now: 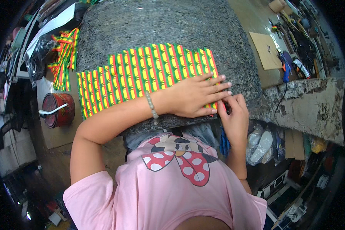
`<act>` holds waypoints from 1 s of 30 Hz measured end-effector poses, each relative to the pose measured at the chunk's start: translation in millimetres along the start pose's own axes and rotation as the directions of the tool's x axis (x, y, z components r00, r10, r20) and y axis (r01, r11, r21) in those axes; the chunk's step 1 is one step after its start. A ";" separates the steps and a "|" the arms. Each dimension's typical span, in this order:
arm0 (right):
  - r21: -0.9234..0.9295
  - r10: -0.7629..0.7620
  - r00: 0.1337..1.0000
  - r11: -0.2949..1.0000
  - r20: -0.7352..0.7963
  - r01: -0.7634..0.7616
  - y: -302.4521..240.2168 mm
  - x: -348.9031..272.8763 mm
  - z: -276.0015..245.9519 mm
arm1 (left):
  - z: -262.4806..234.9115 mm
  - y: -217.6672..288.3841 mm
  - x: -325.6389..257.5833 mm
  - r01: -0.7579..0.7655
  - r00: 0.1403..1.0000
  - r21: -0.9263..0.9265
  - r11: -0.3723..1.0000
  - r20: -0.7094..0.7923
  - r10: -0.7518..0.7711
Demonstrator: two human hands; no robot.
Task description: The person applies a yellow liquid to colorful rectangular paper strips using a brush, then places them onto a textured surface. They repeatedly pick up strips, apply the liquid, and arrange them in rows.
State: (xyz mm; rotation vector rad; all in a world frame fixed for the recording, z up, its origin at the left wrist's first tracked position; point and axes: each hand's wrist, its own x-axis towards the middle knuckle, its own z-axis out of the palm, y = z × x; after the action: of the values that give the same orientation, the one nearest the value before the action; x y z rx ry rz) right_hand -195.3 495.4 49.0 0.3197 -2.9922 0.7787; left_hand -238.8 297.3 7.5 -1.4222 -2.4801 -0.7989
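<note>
Two hands working at the right end of a striped red, yellow and green fabric strip (142,74), spread flat over a speckled grey foam pad (161,27) on the tabletop (257,23). Left hand (197,96) laid open, palm down, fingers fanned across the strip's right end, pressing it onto the pad. Right hand (234,113) just beside that end, fingers curled and pinching at the strip's corner; whether anything more than cloth sits in the pinch cannot be told. Likely trouble: a pull at the corner stronger than the flat palm's hold, dragging the strip askew over the pad and throwing its stripes out of line. Possibly also a fold or pucker under the left fingertips, since only one end is held and the far left end lies loose, hanging over the pad's edge. More striped pieces (65,53) lying left of the strip, near a red round tin (59,109). Right of the strip, a cardboard sheet (266,50) and a blue glue gun (285,69), well apart from both hands.
</note>
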 end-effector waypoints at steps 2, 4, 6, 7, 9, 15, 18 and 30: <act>0.033 0.006 0.996 0.999 0.085 -0.009 -1.8 5.2 -6.4 | 11.4 1.2 -9.8 0.005 1.000 -0.013 1.000 -0.006 -0.006; 0.010 0.028 0.979 0.999 0.201 -0.030 -6.6 17.8 -20.1 | 20.8 -3.7 -13.3 0.000 0.998 -0.013 1.000 -0.060 -0.001; -0.029 0.042 0.965 0.999 0.260 -0.036 -18.3 36.7 -40.0 | 28.3 -7.9 -13.0 0.007 0.996 -0.072 0.997 -0.089 -0.014; 0.057 0.062 0.989 0.996 0.133 -0.070 -28.7 48.7 -42.9 | 31.8 -8.8 -11.9 -0.016 0.996 -0.034 0.999 -0.092 0.013; 0.168 -0.120 0.982 0.975 -0.143 0.144 -59.6 71.4 -42.1 | 37.6 -9.4 -9.7 -0.042 0.987 0.024 0.999 -0.154 0.046; 0.412 -0.878 0.434 0.477 0.201 0.776 -228.8 101.1 36.5 | 37.8 -3.0 -10.0 -0.073 0.961 -0.238 0.968 -0.277 0.005; 0.452 -0.932 0.233 0.340 0.278 0.824 -301.7 93.4 96.2 | 31.3 -0.5 -5.0 -0.051 0.981 -0.228 0.972 -0.193 0.006; 0.472 -0.751 0.321 0.627 0.577 0.619 -302.5 144.8 96.1 | 41.5 3.1 0.7 0.024 0.977 0.129 0.991 -0.215 0.005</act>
State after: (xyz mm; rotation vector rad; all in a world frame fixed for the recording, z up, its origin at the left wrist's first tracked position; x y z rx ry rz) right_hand -272.7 163.1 121.9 2.2769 -2.7693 0.8985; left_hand -231.9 321.0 -26.0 -1.2120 -2.3304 -0.7342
